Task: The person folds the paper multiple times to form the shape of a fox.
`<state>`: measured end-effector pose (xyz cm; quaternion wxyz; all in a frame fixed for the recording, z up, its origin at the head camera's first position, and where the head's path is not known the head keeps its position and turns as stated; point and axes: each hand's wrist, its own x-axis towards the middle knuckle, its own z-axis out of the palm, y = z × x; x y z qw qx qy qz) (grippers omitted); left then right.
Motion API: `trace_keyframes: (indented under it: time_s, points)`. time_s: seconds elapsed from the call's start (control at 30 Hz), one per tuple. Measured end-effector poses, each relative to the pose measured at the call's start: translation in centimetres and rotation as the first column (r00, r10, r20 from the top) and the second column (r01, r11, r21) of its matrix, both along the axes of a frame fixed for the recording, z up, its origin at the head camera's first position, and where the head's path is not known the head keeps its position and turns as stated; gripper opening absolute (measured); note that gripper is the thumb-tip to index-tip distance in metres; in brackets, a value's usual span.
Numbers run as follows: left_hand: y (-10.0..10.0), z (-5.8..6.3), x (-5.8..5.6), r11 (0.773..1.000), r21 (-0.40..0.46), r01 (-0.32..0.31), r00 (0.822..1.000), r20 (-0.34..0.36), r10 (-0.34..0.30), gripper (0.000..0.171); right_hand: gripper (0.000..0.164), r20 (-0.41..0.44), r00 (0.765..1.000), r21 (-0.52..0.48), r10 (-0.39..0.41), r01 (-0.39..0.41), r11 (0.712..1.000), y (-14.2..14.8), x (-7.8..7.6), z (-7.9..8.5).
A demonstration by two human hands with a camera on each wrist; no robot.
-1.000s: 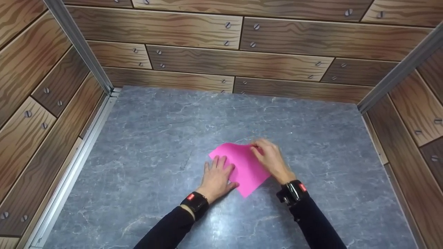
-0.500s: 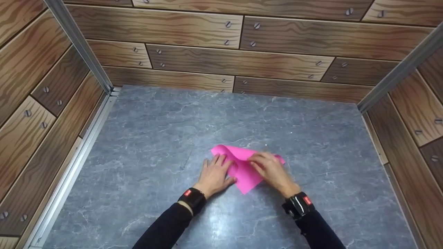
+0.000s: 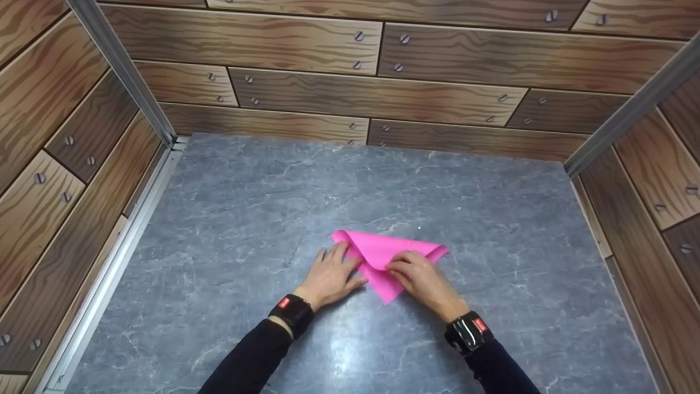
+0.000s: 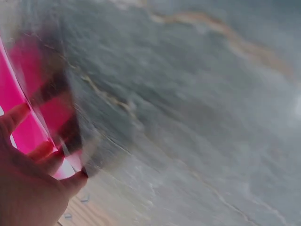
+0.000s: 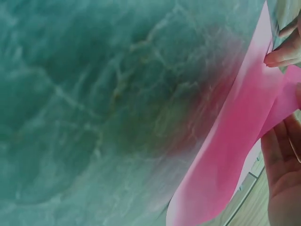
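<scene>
A bright pink sheet of paper (image 3: pixel 377 249) lies on the table in the head view, its far part bent over toward the near corner. My right hand (image 3: pixel 424 279) pinches the edge of this turned-over flap between thumb and fingers. The bend at the far side is still rounded, as the curved paper (image 5: pixel 230 141) in the right wrist view shows. With fairly straight, spread fingers, my left hand (image 3: pixel 328 276) rests at the paper's left edge. The left wrist view has the left fingertips touching down beside the pink paper (image 4: pixel 9 89).
The grey marbled tabletop (image 3: pixel 262 191) surrounds the paper. Wood-patterned panels (image 3: pixel 306 44) stand at the back and both sides. A metal strip (image 3: pixel 117 268) runs along the left edge of the table.
The far part of the pink paper has come over toward the near corner, drawn by my right hand. My left hand has shifted slightly left and nearer along the paper's edge.
</scene>
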<state>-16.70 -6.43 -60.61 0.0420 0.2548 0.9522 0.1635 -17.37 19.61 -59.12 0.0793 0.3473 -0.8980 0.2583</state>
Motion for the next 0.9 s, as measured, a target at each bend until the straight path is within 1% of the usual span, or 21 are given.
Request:
trace_keyframes:
  time_s: [0.13,0.2,0.27,0.33,0.43,0.67,0.77,0.9]
  points:
    - [-0.4,-0.2,0.1,0.999,-0.020,0.036,0.999,-0.027,-0.037,0.062,0.026,-0.032,0.999,0.032,0.028,-0.027,0.999,0.1,0.3,-0.3]
    - [-0.6,-0.2,0.1,0.999,-0.030,0.045,0.999,-0.029,-0.046,0.063,0.026,-0.053,0.997,0.053,0.048,-0.045,0.998,0.1,0.4,-0.6]
    - [-0.8,-0.3,0.1,0.998,-0.040,0.048,0.999,-0.021,-0.049,0.066,0.025,-0.056,0.996,0.068,0.064,-0.061,0.996,0.1,0.6,-0.9]
    - [-0.9,-0.5,0.1,0.998,-0.042,0.050,0.999,-0.017,-0.051,0.068,0.024,-0.040,0.997,0.075,0.072,-0.069,0.995,0.2,0.8,-1.1]
    - [-1.1,-0.6,0.0,0.998,-0.033,0.050,0.999,-0.006,-0.050,0.070,0.023,0.005,0.998,0.074,0.056,-0.056,0.996,0.2,1.0,-1.3]
    - [-1.2,-0.6,-0.3,0.999,-0.005,0.052,0.999,0.010,-0.052,0.065,0.020,0.074,0.997,0.093,0.011,-0.018,0.995,0.3,1.4,-1.0]
    - [-1.2,-0.6,-0.3,0.998,0.010,0.061,0.998,0.019,-0.061,0.066,0.018,0.083,0.997,0.104,0.005,-0.014,0.994,0.3,1.6,-1.0]
    - [-1.3,-0.7,-0.3,0.997,0.015,0.075,0.996,0.043,-0.076,0.075,0.015,0.073,0.997,0.107,0.011,-0.018,0.994,0.3,2.0,-1.3]
